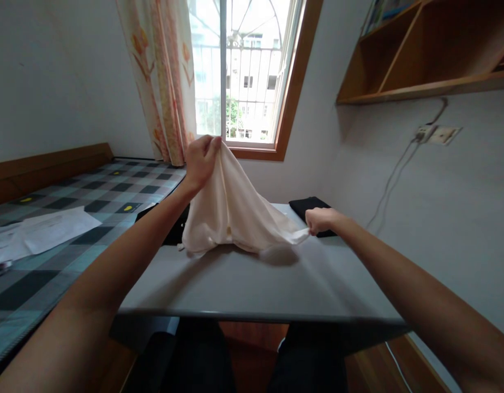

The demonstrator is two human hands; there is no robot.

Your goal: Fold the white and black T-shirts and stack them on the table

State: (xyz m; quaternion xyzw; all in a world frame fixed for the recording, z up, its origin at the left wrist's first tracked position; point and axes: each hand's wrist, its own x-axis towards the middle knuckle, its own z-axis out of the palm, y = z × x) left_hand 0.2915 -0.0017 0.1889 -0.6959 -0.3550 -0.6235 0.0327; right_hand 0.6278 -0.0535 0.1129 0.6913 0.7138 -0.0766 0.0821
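A cream-coloured cloth garment [239, 202] is stretched between my two hands over the grey table [235, 284]. My left hand [203, 158] is closed on its upper edge, raised in front of the window. Lower down, my right hand [319, 219] grips a pointed end of the fabric just above the tabletop. A seam runs down the middle of the cloth, and its lower edge hangs in folds close to the table. What kind of garment it is, I cannot tell.
Folded black cloth [307, 206] lies behind my right hand; another dark item [176, 232] is partly hidden by my left arm. To the left, a checkered bed [72, 191] bears papers [51, 232]. A wooden shelf [424, 82] hangs above a wall socket with cables [426, 132].
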